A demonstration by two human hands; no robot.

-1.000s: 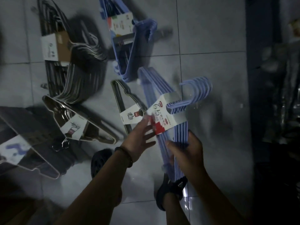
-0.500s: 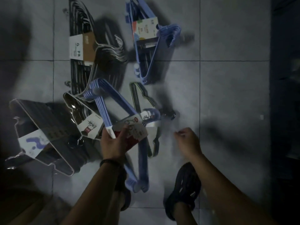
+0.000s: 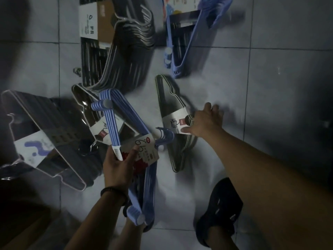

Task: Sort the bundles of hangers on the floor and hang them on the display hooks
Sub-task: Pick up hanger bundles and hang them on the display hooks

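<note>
My left hand (image 3: 118,166) grips a bundle of light blue hangers (image 3: 115,121) by its white and red paper label (image 3: 144,150), holding it above the floor. My right hand (image 3: 205,121) reaches out with fingers spread over the label end of a dark grey hanger bundle (image 3: 169,98) lying on the tiles; the fingers are not curled round it. Another blue bundle (image 3: 182,49) lies at the top. A large black bundle with a cardboard sleeve (image 3: 115,49) lies top left. No display hooks are in view.
More dark hanger bundles lie at the left, one with a white and purple label (image 3: 36,145) and one smaller with a white tag (image 3: 100,130). My dark shoe (image 3: 221,212) stands at the lower right. Grey floor tiles (image 3: 279,87) spread to the right.
The right hand has moved up and right from a loose curl to spread over the grey bundle. The left hand has kept its hold on the blue bundle. The view has moved closer to the floor.
</note>
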